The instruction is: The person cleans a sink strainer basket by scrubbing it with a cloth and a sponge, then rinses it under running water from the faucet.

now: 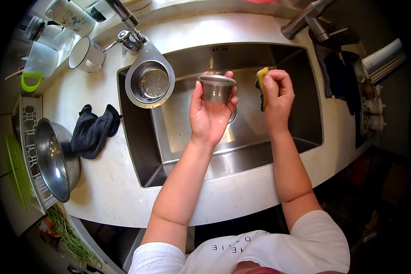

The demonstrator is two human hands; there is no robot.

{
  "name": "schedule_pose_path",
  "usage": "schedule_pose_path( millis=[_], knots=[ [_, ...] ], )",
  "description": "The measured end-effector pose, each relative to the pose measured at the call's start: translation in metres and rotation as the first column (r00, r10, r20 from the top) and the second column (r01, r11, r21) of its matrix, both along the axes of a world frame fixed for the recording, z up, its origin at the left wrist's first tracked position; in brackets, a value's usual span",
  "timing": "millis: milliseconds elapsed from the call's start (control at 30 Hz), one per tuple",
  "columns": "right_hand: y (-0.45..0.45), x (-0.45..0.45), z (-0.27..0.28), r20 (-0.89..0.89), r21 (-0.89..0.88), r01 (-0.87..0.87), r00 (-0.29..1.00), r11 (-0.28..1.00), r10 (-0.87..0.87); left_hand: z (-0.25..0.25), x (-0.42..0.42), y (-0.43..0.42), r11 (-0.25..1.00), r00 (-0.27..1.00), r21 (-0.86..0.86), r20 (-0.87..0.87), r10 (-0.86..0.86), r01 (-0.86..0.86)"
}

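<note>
Over the middle of the steel sink [178, 141], my left hand [208, 116] cradles a small metal cup [217, 90] with its fingers wrapped round the wall. The cup has a wide rim and its mouth faces away from me. To the right of it, apart from the cup, my right hand [279, 98] is closed on a yellow sponge [263, 77] with a dark green side. The sponge is held upright between thumb and fingers. Part of it is hidden behind the hand.
A perforated strainer basin [167, 89] overhangs the sink's back left corner below a filter tap [131, 42]. The main faucet [308, 23] stands back right. On the left counter are a dark cloth [95, 130], a steel bowl [55, 160], a white enamel mug [86, 55] and a dish rack [32, 118].
</note>
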State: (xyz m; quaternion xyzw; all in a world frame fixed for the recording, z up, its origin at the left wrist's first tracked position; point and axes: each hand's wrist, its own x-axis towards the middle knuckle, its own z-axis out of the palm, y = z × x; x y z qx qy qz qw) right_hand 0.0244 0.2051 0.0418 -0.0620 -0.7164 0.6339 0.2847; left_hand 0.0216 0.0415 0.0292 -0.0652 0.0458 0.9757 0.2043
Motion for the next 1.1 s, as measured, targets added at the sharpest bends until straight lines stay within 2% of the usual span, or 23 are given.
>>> schedule_pose_path(
  millis=[67, 100, 133, 167, 267, 333, 433, 467, 533, 567, 600, 667, 700, 767, 800, 833, 867, 933, 967, 1000, 1033, 1067, 1100],
  knots=[
    [0.005, 0.002, 0.006, 0.051, -0.086, -0.022, 0.998, 0.996, 0.026, 0.004, 0.000, 0.000, 0.999, 1.000, -0.034, 0.019, -0.012, 0.012],
    [0.005, 0.002, 0.011, 0.090, -0.326, -0.093, 0.988, 0.941, 0.129, 0.001, 0.000, -0.001, 0.998, 1.000, -0.055, -0.006, -0.024, 0.024],
    [0.004, 0.003, 0.016, 0.101, -0.550, -0.146, 0.966, 0.822, 0.239, -0.001, 0.001, -0.003, 0.996, 0.999, -0.078, -0.029, -0.034, 0.032],
    [0.002, 0.003, 0.019, 0.103, -0.554, -0.145, 0.965, 0.820, 0.240, -0.004, 0.002, -0.004, 0.996, 0.999, -0.082, -0.026, -0.033, 0.031],
    [-0.003, 0.000, 0.023, 0.063, -0.726, -0.198, 0.934, 0.659, 0.351, -0.012, 0.005, -0.008, 0.961, 0.996, -0.273, 0.088, -0.023, 0.047],
    [0.002, 0.002, 0.016, 0.064, -0.683, -0.230, 0.927, 0.693, 0.371, -0.005, 0.004, -0.006, 0.954, 0.992, -0.298, 0.126, 0.008, 0.030],
    [0.005, 0.009, 0.012, 0.040, -0.413, -0.366, 0.907, 0.834, 0.419, 0.004, 0.003, -0.006, 0.925, 0.983, -0.380, 0.172, 0.057, 0.013],
    [0.003, 0.010, 0.013, 0.040, -0.416, -0.366, 0.907, 0.832, 0.419, 0.003, 0.002, -0.005, 0.924, 0.983, -0.382, 0.173, 0.058, 0.013],
    [-0.005, 0.010, 0.022, -0.144, 0.099, -0.391, 0.904, 0.915, 0.402, 0.006, -0.001, -0.004, 0.854, 0.992, -0.515, 0.055, 0.116, -0.071],
    [-0.009, 0.013, 0.031, -0.140, 0.335, -0.376, 0.887, 0.864, 0.441, 0.009, -0.001, -0.003, 0.805, 0.995, -0.586, -0.041, 0.090, -0.096],
    [-0.009, 0.010, 0.045, -0.044, 0.675, -0.352, 0.858, 0.648, 0.512, 0.010, -0.002, -0.002, 0.746, 0.984, -0.644, -0.151, 0.098, -0.173],
    [-0.026, 0.019, 0.038, 0.131, 0.797, -0.376, 0.872, 0.473, 0.472, 0.013, -0.003, -0.007, 0.551, 0.946, -0.780, -0.321, 0.054, -0.296],
    [-0.032, 0.023, 0.038, 0.131, 0.799, -0.379, 0.868, 0.468, 0.479, 0.011, -0.004, -0.008, 0.551, 0.945, -0.778, -0.322, 0.063, -0.301],
    [-0.041, 0.034, 0.040, 0.332, 0.648, -0.537, 0.837, 0.540, 0.435, 0.006, -0.002, -0.010, 0.521, 0.958, -0.804, -0.256, 0.133, -0.287],
    [-0.041, 0.037, 0.042, 0.333, 0.648, -0.536, 0.838, 0.540, 0.433, 0.007, -0.001, -0.011, 0.523, 0.958, -0.803, -0.255, 0.131, -0.285],
    [-0.039, 0.038, 0.045, 0.441, 0.265, -0.669, 0.724, 0.694, 0.530, 0.009, -0.002, -0.012, 0.487, 0.946, -0.812, -0.298, 0.127, -0.321],
    [-0.037, 0.039, 0.048, 0.476, -0.166, -0.666, 0.591, 0.727, 0.651, 0.011, -0.002, -0.011, 0.454, 0.933, -0.816, -0.340, 0.123, -0.357],
    [-0.033, 0.037, 0.041, 0.416, -0.091, -0.675, 0.642, 0.732, 0.644, 0.013, -0.003, -0.010, 0.465, 0.933, -0.810, -0.338, 0.126, -0.357],
    [-0.024, 0.028, 0.040, 0.409, 0.396, -0.719, 0.695, 0.572, 0.591, 0.011, -0.002, -0.008, 0.528, 0.954, -0.797, -0.280, 0.110, -0.295],
    [-0.015, 0.019, 0.040, 0.372, 0.774, -0.580, 0.742, 0.254, 0.558, 0.007, 0.000, -0.006, 0.585, 0.971, -0.777, -0.221, 0.091, -0.231],
    [-0.008, 0.004, 0.039, 0.259, 0.929, -0.363, 0.773, 0.069, 0.579, 0.000, -0.003, -0.003, 0.588, 0.991, -0.798, -0.125, 0.050, -0.130],
    [-0.004, -0.006, 0.045, 0.175, 0.965, -0.258, 0.763, 0.046, 0.622, -0.004, -0.007, -0.002, 0.608, 0.999, -0.794, -0.033, -0.016, -0.017],
    [-0.002, -0.008, 0.045, 0.189, 0.965, -0.260, 0.763, 0.025, 0.618, -0.007, -0.008, -0.003, 0.639, 0.996, -0.769, -0.054, -0.075, 0.007]
  ],
)
